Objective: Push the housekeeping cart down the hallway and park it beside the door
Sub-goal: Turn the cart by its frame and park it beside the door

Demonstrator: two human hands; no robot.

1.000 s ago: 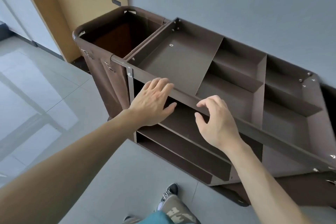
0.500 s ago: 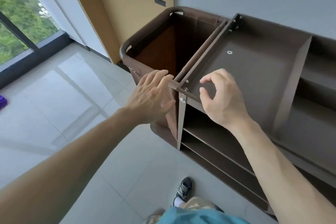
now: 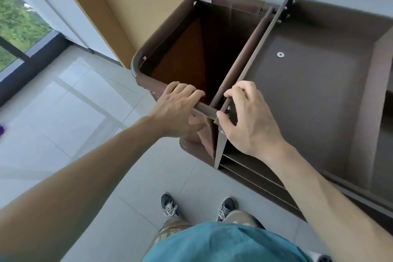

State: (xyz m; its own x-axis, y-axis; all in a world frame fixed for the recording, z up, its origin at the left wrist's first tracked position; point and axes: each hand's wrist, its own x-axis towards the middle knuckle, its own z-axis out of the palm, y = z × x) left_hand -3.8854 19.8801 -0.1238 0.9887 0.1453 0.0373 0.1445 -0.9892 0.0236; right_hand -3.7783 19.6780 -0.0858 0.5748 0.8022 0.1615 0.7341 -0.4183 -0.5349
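A brown housekeeping cart (image 3: pixel 308 83) stands along a grey wall, with an empty top tray and open shelves below. At its left end hangs a brown fabric bag (image 3: pixel 191 53) on a tubular frame. My left hand (image 3: pixel 176 110) is wrapped over the near rail of the bag frame. My right hand (image 3: pixel 248 117) grips the near left corner of the tray, fingers over the rim and thumb on the outside. A wooden door (image 3: pixel 136 6) with a dark handle plate stands just beyond the bag end of the cart.
Pale glossy floor tiles (image 3: pixel 74 112) spread to the left. A large window (image 3: pixel 19 27) with a dark frame fills the far left. A small purple object (image 3: pixel 1 130) lies at the left edge. My two shoes (image 3: pixel 170 206) stand close to the cart.
Both hands have come down and closed on the cart: the left on the bag frame rail, the right on the tray corner. My view has shifted left toward the bag end and the door.
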